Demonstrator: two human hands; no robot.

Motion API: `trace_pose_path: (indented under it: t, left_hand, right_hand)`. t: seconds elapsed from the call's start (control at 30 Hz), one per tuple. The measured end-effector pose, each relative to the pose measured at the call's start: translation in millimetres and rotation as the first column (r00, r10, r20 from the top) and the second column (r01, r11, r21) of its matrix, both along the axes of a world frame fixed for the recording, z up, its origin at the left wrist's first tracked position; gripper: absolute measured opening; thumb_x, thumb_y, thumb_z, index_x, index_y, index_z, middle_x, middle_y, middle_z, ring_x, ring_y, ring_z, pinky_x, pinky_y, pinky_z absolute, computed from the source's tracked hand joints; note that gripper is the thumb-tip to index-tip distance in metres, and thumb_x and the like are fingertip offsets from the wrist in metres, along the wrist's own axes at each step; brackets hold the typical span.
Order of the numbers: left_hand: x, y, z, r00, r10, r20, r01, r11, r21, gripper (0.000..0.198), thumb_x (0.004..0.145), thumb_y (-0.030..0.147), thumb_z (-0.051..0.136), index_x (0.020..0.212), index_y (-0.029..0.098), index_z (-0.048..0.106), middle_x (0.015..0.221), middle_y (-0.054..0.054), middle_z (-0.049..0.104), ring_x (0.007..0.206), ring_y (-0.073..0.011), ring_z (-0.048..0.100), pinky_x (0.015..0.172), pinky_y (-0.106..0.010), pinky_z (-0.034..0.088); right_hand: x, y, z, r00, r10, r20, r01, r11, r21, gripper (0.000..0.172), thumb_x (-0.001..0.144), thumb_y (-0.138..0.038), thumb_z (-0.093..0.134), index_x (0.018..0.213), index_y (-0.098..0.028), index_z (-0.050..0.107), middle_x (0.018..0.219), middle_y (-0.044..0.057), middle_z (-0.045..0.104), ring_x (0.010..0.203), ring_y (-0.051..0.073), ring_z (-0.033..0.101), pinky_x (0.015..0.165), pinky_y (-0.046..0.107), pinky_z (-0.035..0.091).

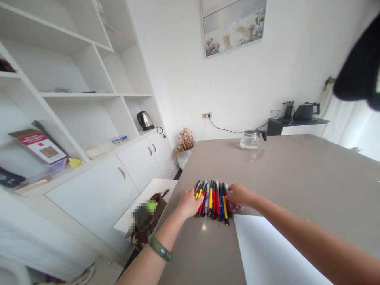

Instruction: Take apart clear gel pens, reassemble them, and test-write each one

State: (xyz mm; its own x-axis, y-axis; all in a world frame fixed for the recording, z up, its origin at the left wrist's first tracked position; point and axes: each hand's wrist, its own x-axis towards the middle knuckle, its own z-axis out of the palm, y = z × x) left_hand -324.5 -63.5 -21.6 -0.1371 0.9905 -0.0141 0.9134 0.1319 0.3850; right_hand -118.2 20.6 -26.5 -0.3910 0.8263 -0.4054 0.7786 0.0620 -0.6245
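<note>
On the grey-brown table [282,170] lies a row of several pens [214,200], side by side, in red, yellow, black, blue and grey. My left hand [189,203] is curled against the row's left end, its thumb over the yellow and red pens there. At the right end, my right hand [240,195] has its fingers bent round the outermost pens, with the undersides of those fingers partly hidden. A sheet of white paper [267,245] lies just below my right hand, partly covered by my right forearm. A green bangle [160,248] circles my left wrist.
A glass pot [250,141] with a dark handle stands at the table's far side. Left of the table, a brown bag [158,208] rests on a low white surface. White shelving [80,95] holds an electric kettle [145,120] and a box [41,146].
</note>
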Motion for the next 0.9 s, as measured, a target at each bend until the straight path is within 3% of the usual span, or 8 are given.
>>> trace_pose_path:
  t: [0.23, 0.47, 0.6, 0.73, 0.9]
  left_hand:
    - [12.8, -18.9, 4.3, 0.998, 0.020, -0.067, -0.017, 0.999, 0.035, 0.058, 0.071, 0.054, 0.038, 0.113, 0.015, 0.045, 0.108, -0.012, 0.054, 0.103, -0.0256, 0.046, 0.085, -0.032, 0.031]
    - [5.0, -34.5, 3.8, 0.990, 0.068, -0.121, -0.065, 0.997, 0.033, 0.059, 0.071, 0.058, 0.033, 0.112, 0.016, 0.046, 0.108, -0.012, 0.055, 0.103, -0.0267, 0.046, 0.086, -0.034, 0.029]
    - [2.5, -19.6, 3.9, 0.987, 0.100, -0.123, -0.099, 0.995, 0.017, 0.068, 0.069, 0.065, 0.025, 0.107, 0.013, 0.048, 0.111, -0.015, 0.053, 0.106, -0.0288, 0.043, 0.087, -0.036, 0.027]
    - [8.6, 3.7, 2.1, 0.990, 0.118, -0.079, -0.117, 0.993, 0.013, 0.084, 0.066, 0.069, 0.024, 0.120, 0.005, 0.034, 0.125, -0.020, 0.038, 0.116, -0.0291, 0.032, 0.092, -0.035, 0.021]
    - [16.7, 13.6, -2.2, 0.981, 0.186, 0.053, -0.187, 0.982, 0.025, 0.082, 0.064, 0.069, 0.030, 0.113, 0.004, 0.043, 0.118, -0.023, 0.044, 0.113, -0.0335, 0.034, 0.091, -0.040, 0.021]
  right_hand:
    - [-20.5, -18.4, -1.4, 0.995, 0.007, -0.096, -0.009, 1.000, -0.023, 0.011, 0.068, -0.022, 0.051, 0.067, -0.012, 0.054, 0.045, 0.004, 0.057, 0.040, 0.016, 0.056, 0.037, 0.025, 0.046]
    - [-29.5, -26.8, -3.8, 0.977, -0.010, -0.211, 0.008, 1.000, -0.008, 0.013, 0.063, -0.017, 0.055, 0.076, -0.014, 0.055, 0.049, 0.001, 0.057, 0.042, 0.014, 0.056, 0.037, 0.023, 0.046]
    - [-31.3, -28.6, -2.2, 0.976, -0.066, -0.210, 0.062, 0.998, -0.023, 0.016, 0.065, -0.021, 0.053, 0.078, -0.012, 0.055, 0.046, 0.003, 0.055, 0.040, 0.016, 0.055, 0.034, 0.026, 0.046]
    - [-37.9, -29.7, -0.8, 0.969, -0.123, -0.214, 0.136, 0.990, 0.047, 0.024, 0.070, -0.034, 0.047, 0.071, -0.011, 0.055, 0.048, 0.007, 0.055, 0.039, 0.018, 0.055, 0.034, 0.029, 0.045]
    - [-54.6, -25.8, 0.1, 0.958, -0.157, -0.240, 0.190, 0.974, 0.121, 0.027, 0.065, -0.038, 0.052, 0.055, -0.013, 0.052, 0.050, 0.010, 0.055, 0.044, 0.020, 0.057, 0.037, 0.028, 0.044]
